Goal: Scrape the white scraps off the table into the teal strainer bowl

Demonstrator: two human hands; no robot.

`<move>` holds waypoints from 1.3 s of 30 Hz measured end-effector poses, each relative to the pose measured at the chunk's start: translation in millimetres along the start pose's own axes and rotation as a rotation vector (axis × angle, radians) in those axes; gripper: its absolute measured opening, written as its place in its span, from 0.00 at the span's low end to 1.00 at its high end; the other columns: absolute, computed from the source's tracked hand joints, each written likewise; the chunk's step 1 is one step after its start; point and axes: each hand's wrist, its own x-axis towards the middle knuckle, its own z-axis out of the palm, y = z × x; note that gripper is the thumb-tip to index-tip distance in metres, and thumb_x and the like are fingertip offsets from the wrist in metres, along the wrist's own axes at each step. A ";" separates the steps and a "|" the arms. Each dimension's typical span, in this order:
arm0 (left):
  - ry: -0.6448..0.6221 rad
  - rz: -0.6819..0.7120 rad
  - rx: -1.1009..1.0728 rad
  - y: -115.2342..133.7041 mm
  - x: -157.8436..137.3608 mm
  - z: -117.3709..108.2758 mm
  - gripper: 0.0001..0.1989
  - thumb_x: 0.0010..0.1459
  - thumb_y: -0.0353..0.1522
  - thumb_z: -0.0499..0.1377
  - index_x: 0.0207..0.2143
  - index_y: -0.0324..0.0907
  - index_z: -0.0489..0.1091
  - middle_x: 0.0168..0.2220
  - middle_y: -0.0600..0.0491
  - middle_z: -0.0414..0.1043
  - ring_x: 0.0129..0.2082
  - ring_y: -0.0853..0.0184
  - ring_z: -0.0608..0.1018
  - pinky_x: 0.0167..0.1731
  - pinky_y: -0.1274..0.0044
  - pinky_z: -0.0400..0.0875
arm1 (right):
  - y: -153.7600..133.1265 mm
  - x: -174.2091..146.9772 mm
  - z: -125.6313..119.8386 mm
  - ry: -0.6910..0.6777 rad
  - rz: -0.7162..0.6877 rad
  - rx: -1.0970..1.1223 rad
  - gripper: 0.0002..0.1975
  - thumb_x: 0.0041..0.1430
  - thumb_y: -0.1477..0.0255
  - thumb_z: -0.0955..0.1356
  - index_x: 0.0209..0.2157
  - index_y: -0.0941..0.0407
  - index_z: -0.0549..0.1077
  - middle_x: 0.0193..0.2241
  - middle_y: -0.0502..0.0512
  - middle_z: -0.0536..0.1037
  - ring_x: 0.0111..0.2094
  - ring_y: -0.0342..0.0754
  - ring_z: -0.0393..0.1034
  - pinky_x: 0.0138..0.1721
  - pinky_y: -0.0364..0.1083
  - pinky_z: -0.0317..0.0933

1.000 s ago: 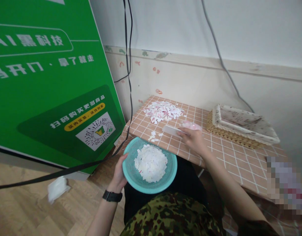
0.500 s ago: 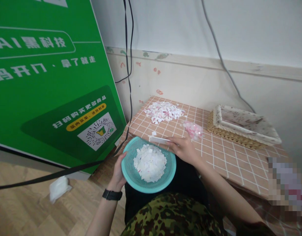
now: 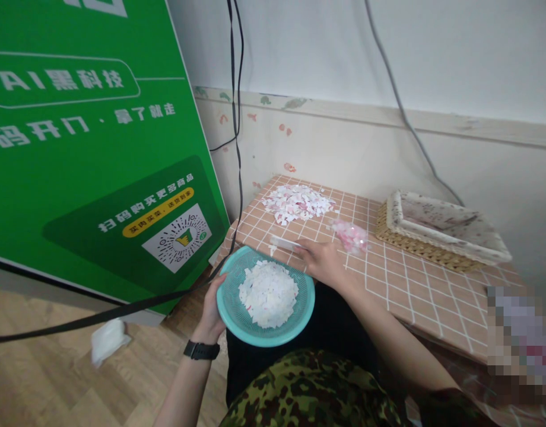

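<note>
My left hand (image 3: 213, 305) grips the left rim of a round teal plastic basket (image 3: 266, 339), held over my lap at the table's front edge. A heap of small white paper scraps (image 3: 268, 295) fills its middle. Just beyond the far rim, my right hand (image 3: 320, 258) is closed on a thin, flat white strip (image 3: 285, 242), whose exact kind I cannot make out. The strip points left, low over the tabletop. Further back lies a pile of white and pinkish paper scraps (image 3: 298, 203).
A clear bag with pink pieces (image 3: 351, 235) and a cloth-lined wicker basket (image 3: 442, 237) rest on the checked table (image 3: 415, 290). At left stands a green cabinet (image 3: 90, 148). A black strap (image 3: 121, 313) crosses before it, and a white bag (image 3: 110, 340) lies on the floor.
The right hand and the strip have shifted slightly up and left, away from the basket's far rim. A loose scrap seen beside the strip no longer shows there. The teal basket moved slightly left.
</note>
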 end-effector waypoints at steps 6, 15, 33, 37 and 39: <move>-0.011 -0.026 0.001 0.0 -1.0 0.3 0.09 0.50 0.33 0.60 0.32 0.37 0.75 0.29 0.48 0.79 0.33 0.56 0.79 0.40 0.68 0.72 | -7.7 -1.1 -12.8 -0.088 -0.080 0.134 0.13 0.62 0.68 0.61 0.44 0.51 0.74 0.33 0.52 0.80 0.30 0.46 0.74 0.32 0.43 0.63; -0.003 -0.008 -0.025 -1.1 -0.9 0.0 0.06 0.49 0.32 0.60 0.29 0.39 0.75 0.25 0.51 0.78 0.34 0.56 0.79 0.40 0.68 0.72 | 19.2 9.3 -11.2 0.020 0.050 -0.045 0.12 0.60 0.68 0.62 0.42 0.52 0.76 0.33 0.54 0.80 0.30 0.48 0.74 0.31 0.45 0.63; -0.002 -0.029 -0.044 -1.7 -3.4 1.5 0.08 0.49 0.32 0.60 0.32 0.39 0.76 0.29 0.49 0.79 0.37 0.53 0.79 0.40 0.66 0.72 | 31.0 9.7 -18.2 0.126 0.078 -0.040 0.13 0.60 0.69 0.62 0.42 0.54 0.76 0.34 0.56 0.80 0.30 0.49 0.74 0.31 0.46 0.64; -0.025 -0.064 -0.041 -1.7 -3.1 1.1 0.11 0.50 0.32 0.59 0.37 0.38 0.75 0.33 0.47 0.80 0.40 0.53 0.78 0.41 0.65 0.72 | 47.0 33.0 -16.4 0.171 0.074 -0.139 0.13 0.59 0.69 0.63 0.42 0.53 0.76 0.32 0.55 0.80 0.29 0.50 0.74 0.31 0.45 0.62; -0.028 -0.064 -0.029 -2.2 -2.2 -0.6 0.11 0.51 0.33 0.59 0.36 0.38 0.75 0.33 0.47 0.79 0.40 0.53 0.78 0.41 0.65 0.72 | 50.4 46.2 -15.2 0.160 0.051 -0.171 0.12 0.59 0.69 0.64 0.41 0.52 0.76 0.30 0.54 0.80 0.30 0.49 0.74 0.31 0.45 0.62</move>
